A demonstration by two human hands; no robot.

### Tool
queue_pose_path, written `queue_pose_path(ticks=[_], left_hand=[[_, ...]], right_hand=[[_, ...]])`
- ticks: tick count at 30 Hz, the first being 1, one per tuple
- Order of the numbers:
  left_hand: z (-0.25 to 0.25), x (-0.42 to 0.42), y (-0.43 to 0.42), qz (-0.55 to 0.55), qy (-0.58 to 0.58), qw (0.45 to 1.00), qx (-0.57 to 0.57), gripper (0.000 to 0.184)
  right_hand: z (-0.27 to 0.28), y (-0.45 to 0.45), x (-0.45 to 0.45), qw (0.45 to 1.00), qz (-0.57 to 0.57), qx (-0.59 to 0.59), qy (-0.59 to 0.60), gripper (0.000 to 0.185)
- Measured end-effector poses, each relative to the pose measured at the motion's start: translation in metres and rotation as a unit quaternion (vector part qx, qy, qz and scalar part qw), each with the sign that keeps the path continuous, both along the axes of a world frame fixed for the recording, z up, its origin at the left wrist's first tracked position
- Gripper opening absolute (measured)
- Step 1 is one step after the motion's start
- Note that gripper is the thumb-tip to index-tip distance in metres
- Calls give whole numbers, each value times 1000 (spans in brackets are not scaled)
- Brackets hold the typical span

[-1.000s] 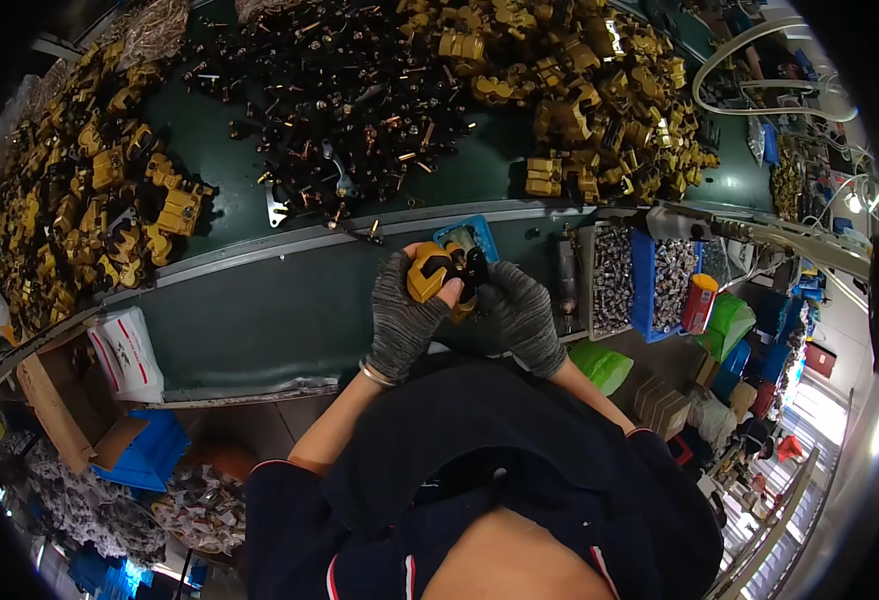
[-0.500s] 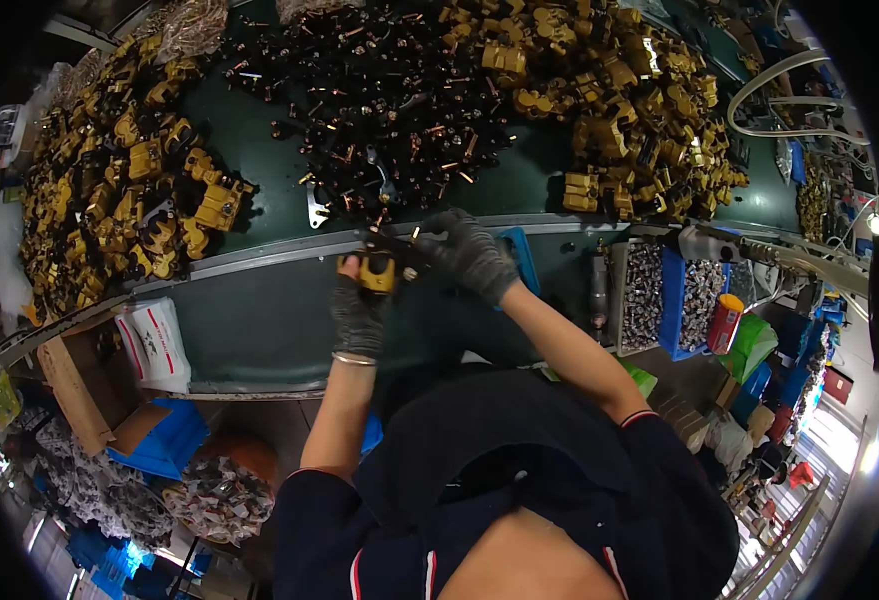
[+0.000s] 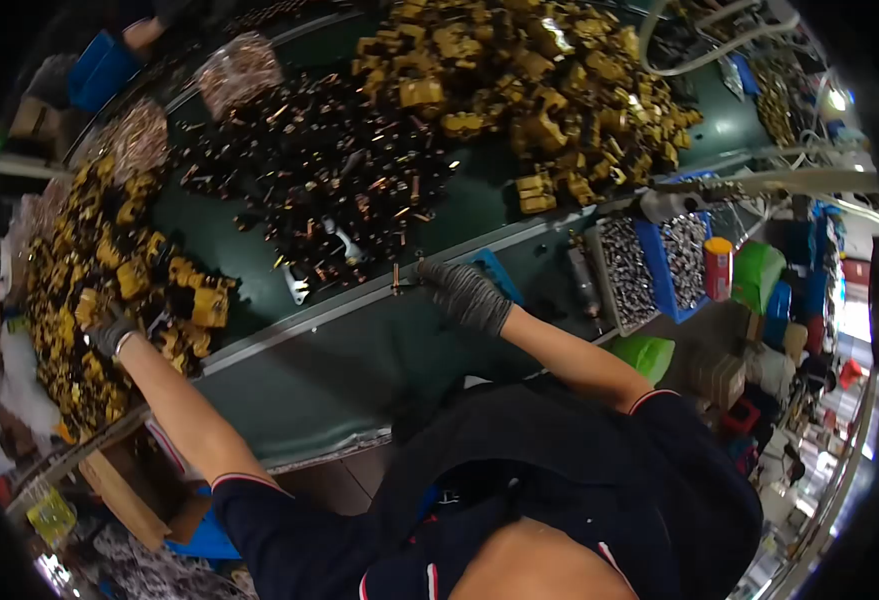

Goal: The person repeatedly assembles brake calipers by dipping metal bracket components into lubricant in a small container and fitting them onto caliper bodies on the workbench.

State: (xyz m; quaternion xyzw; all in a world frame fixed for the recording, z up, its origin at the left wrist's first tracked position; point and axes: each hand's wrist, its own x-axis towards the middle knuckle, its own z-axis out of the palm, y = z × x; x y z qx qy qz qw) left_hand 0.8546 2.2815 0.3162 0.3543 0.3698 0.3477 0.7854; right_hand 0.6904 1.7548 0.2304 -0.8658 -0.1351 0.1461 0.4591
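Observation:
My left hand [image 3: 111,332], in a grey glove, reaches to the left heap of yellow metal parts [image 3: 124,270]. Its fingers are closed about a yellow metal part [image 3: 88,308] at the heap's near side; blur hides the exact grip. My right hand [image 3: 467,297], gloved too, is over the metal rail in the middle. Its fingers are pinched together at a small bolt [image 3: 419,264]. Just left of those fingertips, apart from them, a copper-coloured bolt [image 3: 396,279] shows against the rail. Black parts with bolts [image 3: 319,170] form a heap beyond.
More yellow parts [image 3: 549,90] are piled at the back right. A blue tray [image 3: 498,275] lies beside my right hand. Bins of small metal pieces [image 3: 627,275] stand at the right, under a metal arm [image 3: 759,183]. A raised rail [image 3: 309,318] edges the green bench.
My left hand has gone from the middle to the left heap, away from my right hand. The yellow part has left the middle. My right hand has moved slightly down in view, which has shifted.

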Motion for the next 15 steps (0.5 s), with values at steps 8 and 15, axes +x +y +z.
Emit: queue_pose_path(ticks=[8,15], left_hand=[[-85,-46,-398,-560,-57,725,397,25],[-110,-55,-617,-631,-19,146,761,57]], right_hand=[[5,-95,-68,617,-429,529,394,22],[10,-125,-120,641,-468,446,414,18]])
